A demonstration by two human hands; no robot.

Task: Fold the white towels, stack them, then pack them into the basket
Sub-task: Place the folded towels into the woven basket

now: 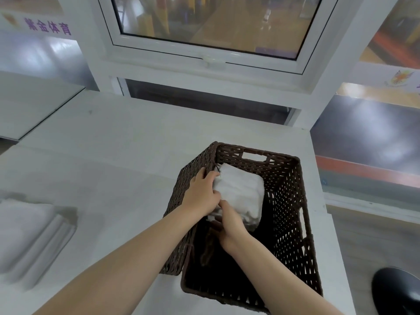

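Note:
A dark brown woven basket (293, 223) stands on the white table, right of centre. Inside it, against the far left corner, is a stack of folded white towels (243, 189). My left hand (202, 192) reaches over the basket's left wall and grips the stack's left side. My right hand (231, 226) is inside the basket and holds the stack's near edge, its fingers curled under the towels. A second stack of folded white towels (31, 235) lies on the table at the far left.
The white table (113, 155) runs back to a wall with a white-framed window (209, 57). Its right edge is just beyond the basket. A black rounded object (395, 294) sits low at the right, beyond the table.

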